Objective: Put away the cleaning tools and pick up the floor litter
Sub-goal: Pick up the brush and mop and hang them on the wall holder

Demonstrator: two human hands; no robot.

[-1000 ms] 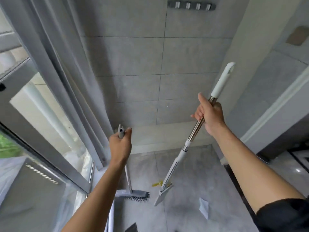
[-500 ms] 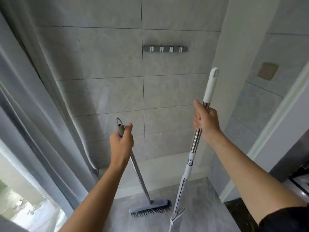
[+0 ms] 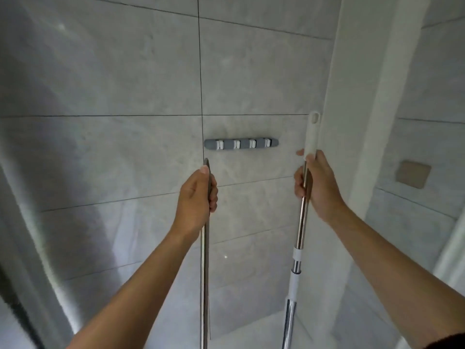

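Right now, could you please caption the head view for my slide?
Left hand grips a grey-tipped steel pole, right hand a white-capped steel pole, both upright before the grey wall-mounted clip rack.

The left pole [image 3: 204,273] and the right pole [image 3: 300,222] both run off the bottom edge, so their heads cannot be seen. The left hand [image 3: 196,197] covers the stretch of its pole just below the tip. The right hand [image 3: 319,190] hides where the white grip meets the steel. The wall rack [image 3: 241,144] is too small to tell how its clips stand. The curtain [image 3: 37,248] at the left is a blur. The tan square [image 3: 413,174] on the side wall is too soft to identify. A black sleeve [image 3: 450,342] is cut off by the bottom right corner.
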